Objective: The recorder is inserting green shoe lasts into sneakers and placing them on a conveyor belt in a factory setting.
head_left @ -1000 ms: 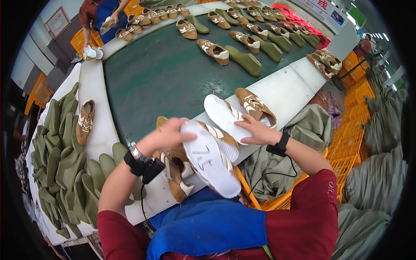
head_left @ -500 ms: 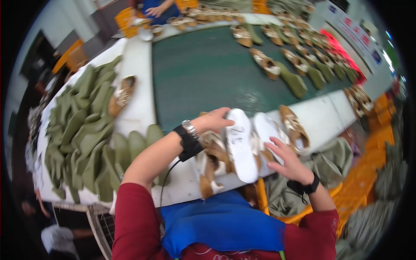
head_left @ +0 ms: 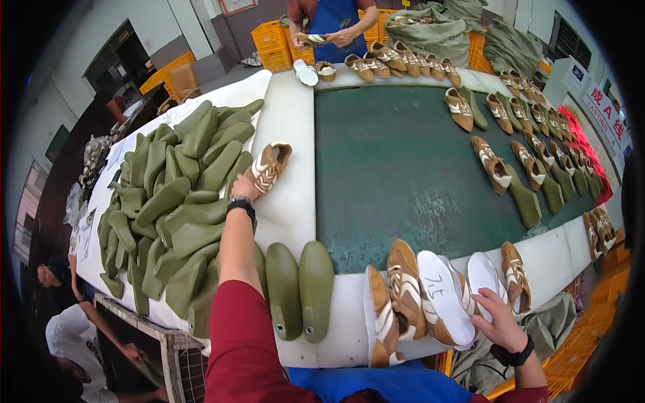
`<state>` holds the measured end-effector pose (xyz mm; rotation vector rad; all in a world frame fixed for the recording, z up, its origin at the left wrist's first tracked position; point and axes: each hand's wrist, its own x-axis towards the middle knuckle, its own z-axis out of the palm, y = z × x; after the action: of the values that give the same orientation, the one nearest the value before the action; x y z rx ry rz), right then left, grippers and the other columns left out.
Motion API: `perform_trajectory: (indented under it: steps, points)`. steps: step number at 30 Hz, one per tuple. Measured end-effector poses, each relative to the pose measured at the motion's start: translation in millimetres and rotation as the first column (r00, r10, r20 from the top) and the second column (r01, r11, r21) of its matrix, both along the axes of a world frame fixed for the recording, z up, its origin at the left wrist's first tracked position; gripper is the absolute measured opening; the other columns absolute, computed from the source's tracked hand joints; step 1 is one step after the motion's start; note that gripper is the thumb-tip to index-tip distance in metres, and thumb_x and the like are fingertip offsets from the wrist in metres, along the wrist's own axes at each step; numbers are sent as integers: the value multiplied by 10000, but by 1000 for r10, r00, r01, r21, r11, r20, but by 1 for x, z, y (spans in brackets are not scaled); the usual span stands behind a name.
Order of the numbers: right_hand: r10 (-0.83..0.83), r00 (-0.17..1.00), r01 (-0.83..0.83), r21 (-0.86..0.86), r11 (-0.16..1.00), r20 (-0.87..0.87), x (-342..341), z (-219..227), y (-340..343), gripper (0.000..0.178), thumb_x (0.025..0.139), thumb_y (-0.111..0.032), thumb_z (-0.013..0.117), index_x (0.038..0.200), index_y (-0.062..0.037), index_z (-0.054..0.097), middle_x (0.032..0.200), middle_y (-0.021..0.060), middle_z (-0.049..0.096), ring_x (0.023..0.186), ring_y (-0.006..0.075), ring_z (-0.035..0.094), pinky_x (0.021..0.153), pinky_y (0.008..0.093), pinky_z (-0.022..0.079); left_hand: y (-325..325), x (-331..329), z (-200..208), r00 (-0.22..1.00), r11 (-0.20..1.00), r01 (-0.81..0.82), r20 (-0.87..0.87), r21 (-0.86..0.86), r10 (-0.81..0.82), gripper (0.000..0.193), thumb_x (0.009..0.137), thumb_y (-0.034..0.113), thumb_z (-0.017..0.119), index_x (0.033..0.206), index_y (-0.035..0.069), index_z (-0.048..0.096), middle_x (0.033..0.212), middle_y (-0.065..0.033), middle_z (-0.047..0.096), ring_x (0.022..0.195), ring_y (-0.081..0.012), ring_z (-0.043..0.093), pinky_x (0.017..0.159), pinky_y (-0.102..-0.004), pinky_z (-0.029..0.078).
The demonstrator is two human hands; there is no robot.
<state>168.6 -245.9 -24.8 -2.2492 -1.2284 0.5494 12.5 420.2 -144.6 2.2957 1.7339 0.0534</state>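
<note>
The left hand (head_left: pixel 244 189) meets the toe of a brown, white-striped lace-up shoe (head_left: pixel 271 168) on the smooth white border (head_left: pixel 289 121), its hold too hidden to tell; the right hand (head_left: pixel 502 325) spreads loosely at an upturned white-soled shoe (head_left: pixel 485 270). Rounded olive lasts (head_left: pixel 163 201) heap leftward; a scuffed green tabletop (head_left: pixel 403 168) and orange lattice crates (head_left: pixel 272 40) lie beyond.

Shoe workshop, factory type, seen from my spot: green-topped worktop (head_left: pixel 403 188); brown-and-white shoes (head_left: pixel 408 59) in rows; olive shoe lasts (head_left: pixel 164 200), heaped (quite a mound, this); orange crates (head_left: pixel 271 47), stacked; bulging grey-green sacks (head_left: pixel 430 33); one worker (head_left: pixel 334 19) opposite, blue-aproned.
</note>
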Motion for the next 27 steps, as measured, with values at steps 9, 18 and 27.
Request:
perform_trajectory:
  steps: [9, 18, 27]
  points:
    - [54, 964, -90, 128, 988, 260, 23, 35, 31, 426, 734, -81, 668, 1144, -44, 557, 1179, 186, 528, 1065, 362, 534, 894, 383, 448, -118, 13, 75, 735, 592, 524, 26, 612, -677, 92, 713, 60, 582, 796, 76, 546, 810, -120, 572, 779, -332, 561, 667, -438, 448]
    - [113, 564, -470, 205, 858, 818, -31, 81, 100, 681, 583, -155, 760, 1222, -244, 542, 1342, 107, 407, 1221, 312, 398, 994, 483, 341, -327, -91, 182, -2, -255, 532, -300, 807, -954, 193, 636, 92, 607, 825, 113, 568, 734, -20, 474, 647, -182, 467, 630, -294, 443]
    - [294, 955, -272, 480, 834, 29, -76, 65, 105, 445, 803, -108, 580, 1238, -77, 490, 1289, 160, 423, 1171, 273, 454, 979, 318, 379, -343, -152, 198, 253, 698, 714, 909, 54, -330, 520, 753, 97, 690, 1202, 19, 440, 1125, -97, 538, 1056, -176, 518, 856, -279, 448]
